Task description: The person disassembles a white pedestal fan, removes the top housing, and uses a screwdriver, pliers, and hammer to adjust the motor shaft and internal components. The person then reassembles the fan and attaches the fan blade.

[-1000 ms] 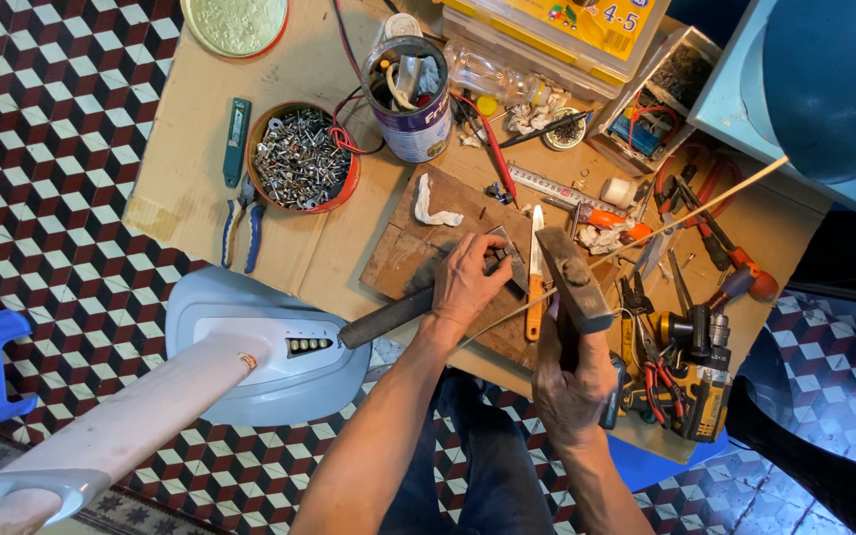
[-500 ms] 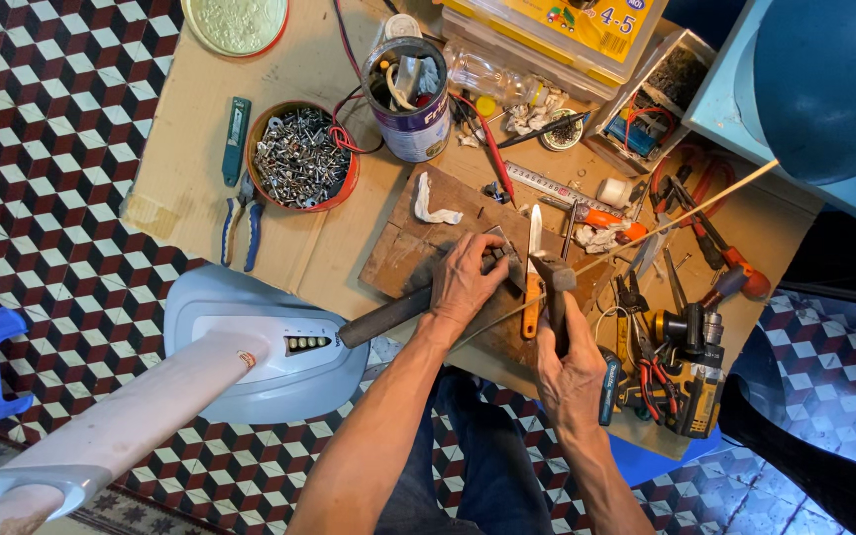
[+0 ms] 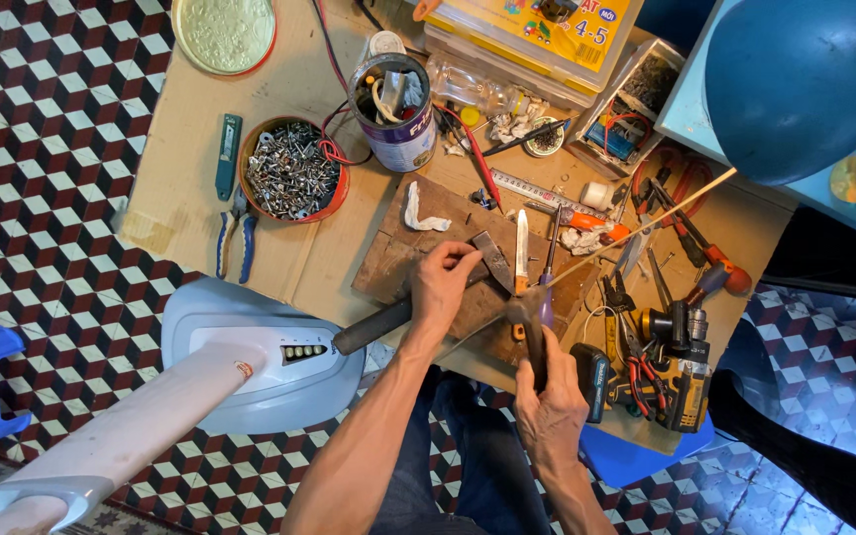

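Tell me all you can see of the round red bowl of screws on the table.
The round red bowl is shallow and sits upright on the tan tabletop, heaped with silvery screws. Red wires cross its right rim. A teal utility knife lies just left, blue-handled pliers below. Neither hand touches it.

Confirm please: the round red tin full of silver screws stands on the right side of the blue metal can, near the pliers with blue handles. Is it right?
Not quite. In the head view the round red tin of silver screws stands left of the blue metal can, not right. It is indeed near the blue-handled pliers.
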